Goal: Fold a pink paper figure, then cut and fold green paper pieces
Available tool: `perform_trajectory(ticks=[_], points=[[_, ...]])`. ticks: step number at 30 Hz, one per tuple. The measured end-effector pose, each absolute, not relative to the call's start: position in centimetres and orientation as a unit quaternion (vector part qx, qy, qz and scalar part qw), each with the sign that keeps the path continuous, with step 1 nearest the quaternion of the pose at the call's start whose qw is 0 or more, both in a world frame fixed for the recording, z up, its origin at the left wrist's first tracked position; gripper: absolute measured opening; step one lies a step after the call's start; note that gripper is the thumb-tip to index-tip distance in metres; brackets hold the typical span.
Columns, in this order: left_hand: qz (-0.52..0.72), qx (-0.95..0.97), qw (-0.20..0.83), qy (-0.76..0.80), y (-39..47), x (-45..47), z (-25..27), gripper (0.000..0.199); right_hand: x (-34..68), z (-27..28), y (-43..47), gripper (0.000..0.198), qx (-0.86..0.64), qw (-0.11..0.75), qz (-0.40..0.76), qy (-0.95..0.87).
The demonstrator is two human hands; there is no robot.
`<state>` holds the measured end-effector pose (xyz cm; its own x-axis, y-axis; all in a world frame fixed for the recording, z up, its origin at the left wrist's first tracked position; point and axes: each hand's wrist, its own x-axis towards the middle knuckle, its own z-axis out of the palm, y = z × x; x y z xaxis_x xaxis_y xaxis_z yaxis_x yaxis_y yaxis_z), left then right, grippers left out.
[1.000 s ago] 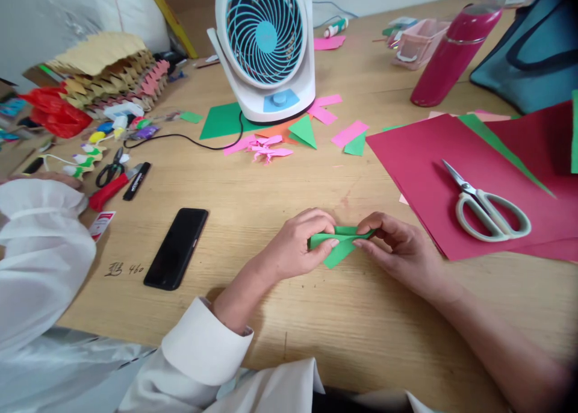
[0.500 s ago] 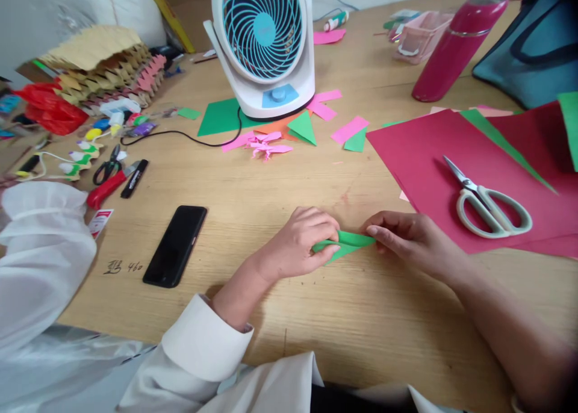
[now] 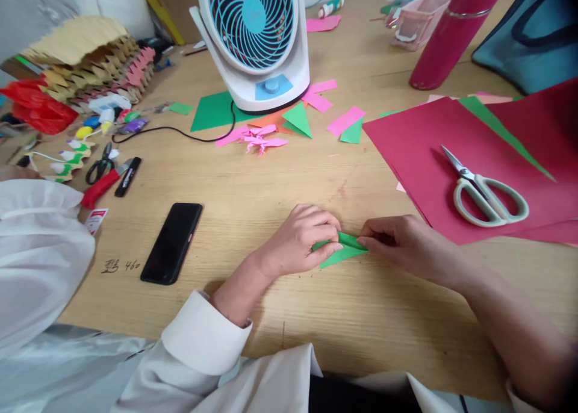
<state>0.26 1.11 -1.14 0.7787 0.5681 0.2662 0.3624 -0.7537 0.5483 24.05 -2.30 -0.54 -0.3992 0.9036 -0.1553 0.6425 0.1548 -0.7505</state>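
A small piece of folded green paper (image 3: 342, 253) lies between my hands, low over the wooden table. Its left part is pinched by my left hand (image 3: 307, 238), thumb below and fingers curled above. My right hand (image 3: 400, 241) pinches the narrow right tip between thumb and fingers. A crease or fold runs along the paper's length; the parts under my fingers are hidden. Beyond my hands lie a folded pink paper figure (image 3: 262, 140) and a green paper triangle (image 3: 298, 120).
Scissors (image 3: 485, 190) rest on red paper sheets (image 3: 406, 142) at right. A phone (image 3: 171, 243) lies left. A fan (image 3: 253, 46) stands at the back, its cord running left. A pink-red flask (image 3: 454, 37) is back right. Another person's white sleeve (image 3: 40, 256) reaches in from the left.
My right hand has shifted slightly left along the green paper, pinching its tip closer to my left hand. My left hand keeps its grip. The whole view has shifted a little.
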Motion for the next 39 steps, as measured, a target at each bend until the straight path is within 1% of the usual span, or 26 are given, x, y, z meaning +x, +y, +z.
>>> perform_trajectory(ticks=[3, 5, 9, 12, 14, 16, 20, 26, 29, 35, 39], points=[[0.198, 0.916, 0.248, 0.246, 1.0, 0.3, -1.5, 0.018, 24.0, -0.8, -2.5, 0.017, -0.515, 0.169, 0.325, -0.775], [0.193, 0.919, 0.235, 0.251, 0.9, 0.4, -1.6, 0.018, 24.2, -0.7, -2.6, 0.013, -0.514, 0.167, 0.308, -0.784], [0.179, 0.923, 0.207, 0.27, 0.8, 0.5, -1.4, 0.019, 25.0, -0.1, -3.0, 0.016, -0.525, 0.173, 0.324, -0.767], [0.168, 0.922, 0.228, 0.264, 0.8, 0.6, -1.4, 0.019, 25.5, 0.1, -3.6, 0.016, -0.516, 0.188, 0.353, -0.758], [0.168, 0.919, 0.242, 0.264, 0.8, 0.6, -1.5, 0.02, 25.6, -0.1, -4.0, 0.015, -0.509, 0.183, 0.363, -0.758], [0.171, 0.915, 0.247, 0.268, 0.7, 0.6, -1.5, 0.019, 25.5, -0.5, -4.4, 0.013, -0.508, 0.177, 0.356, -0.764], [0.168, 0.917, 0.231, 0.279, 0.5, 0.6, -1.2, 0.02, 24.9, -1.2, -4.9, 0.008, -0.515, 0.182, 0.298, -0.783], [0.154, 0.916, 0.222, 0.298, 0.1, 0.8, -0.9, 0.024, 24.2, -1.5, -5.2, 0.014, -0.529, 0.198, 0.246, -0.788], [0.157, 0.911, 0.223, 0.309, -0.1, 0.8, -1.0, 0.021, 24.2, -1.7, -5.4, 0.013, -0.529, 0.213, 0.229, -0.789], [0.157, 0.889, 0.242, 0.355, -0.6, 0.9, -0.8, 0.019, 24.3, -1.8, -5.8, 0.013, -0.541, 0.203, 0.22, -0.786], [0.167, 0.863, 0.268, 0.395, -0.7, 1.0, -0.3, 0.013, 24.2, -1.8, -5.8, 0.013, -0.555, 0.2, 0.228, -0.775]])
